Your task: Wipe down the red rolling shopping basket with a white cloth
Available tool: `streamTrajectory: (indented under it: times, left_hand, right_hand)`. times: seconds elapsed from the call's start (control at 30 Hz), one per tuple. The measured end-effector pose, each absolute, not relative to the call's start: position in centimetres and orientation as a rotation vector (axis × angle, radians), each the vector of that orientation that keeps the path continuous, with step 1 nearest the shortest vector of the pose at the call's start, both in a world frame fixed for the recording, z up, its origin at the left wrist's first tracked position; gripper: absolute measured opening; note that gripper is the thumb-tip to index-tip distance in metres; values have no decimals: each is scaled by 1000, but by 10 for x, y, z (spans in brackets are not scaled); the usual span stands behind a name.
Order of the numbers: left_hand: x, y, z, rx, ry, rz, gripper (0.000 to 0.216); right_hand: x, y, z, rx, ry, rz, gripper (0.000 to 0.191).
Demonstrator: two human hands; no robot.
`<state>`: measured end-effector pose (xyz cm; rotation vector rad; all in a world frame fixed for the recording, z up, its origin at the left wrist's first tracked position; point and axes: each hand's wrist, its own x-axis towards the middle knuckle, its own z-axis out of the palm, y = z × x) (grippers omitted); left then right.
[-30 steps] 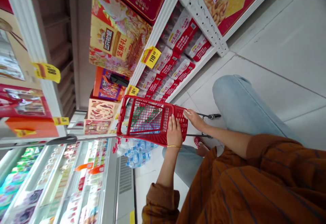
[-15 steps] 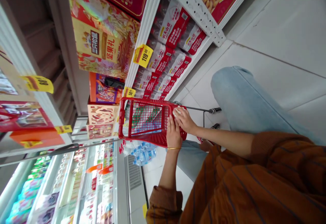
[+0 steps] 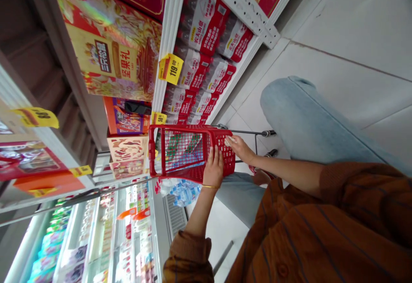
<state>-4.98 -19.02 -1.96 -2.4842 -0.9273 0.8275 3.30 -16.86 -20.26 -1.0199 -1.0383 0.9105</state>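
Note:
A red plastic shopping cart (image 3: 185, 173) with mesh sides and wheels stands in front of me, sideways in the picture. My left hand (image 3: 213, 168), with a thin bracelet at the wrist, lies on the cart's edge, its fingers stretched out flat over the red plastic; its thumb is hidden. Against the perforated panel at the near end, my right hand (image 3: 242, 149) pinches a small crumpled white wipe or tissue (image 3: 229, 141). The two hands are a little apart. Behind the cart's mesh, blue and green shapes show, too unclear to name.
Shelves hold red-labelled bottle packs (image 3: 204, 66), a nut gift box (image 3: 112, 57) and yellow price tags (image 3: 171, 68). A lit display cooler (image 3: 112, 231) stands on the left side, with blue water bottles (image 3: 185, 193) near it. Pale floor tiles (image 3: 347, 51) lie around my knees.
My right hand has moved away from my left hand, to the outer edge of the cart's perforated panel, with the white piece in its fingers. My left hand stays on the cart.

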Motion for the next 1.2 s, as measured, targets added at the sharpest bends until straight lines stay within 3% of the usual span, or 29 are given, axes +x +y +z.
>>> streamTrajectory:
  times: [0.3, 0.47, 0.6, 0.83, 1.07, 1.2]
  left_hand:
    - [-48, -147, 23, -2734, -510, 1017, 49]
    - [-57, -122, 17, -2897, -332, 989, 48]
    - [-64, -115, 5, -2950, -302, 844, 39]
    - [-60, -110, 1, -3010, -116, 771, 35]
    - [-56, -104, -3, -3063, -49, 762, 35]
    - [-50, -104, -4, -3098, -95, 710, 33]
  right_hand:
    - [44, -172, -221, -1127, -950, 990, 37]
    - [54, -167, -196, -1197, -834, 968, 39]
    - [58, -154, -169, -1190, -811, 905, 24]
    - [30, -151, -154, -1058, -741, 1001, 45]
    - [23, -161, -171, -1187, -657, 908, 44]
    - [31, -147, -183, -1426, -443, 1061, 46]
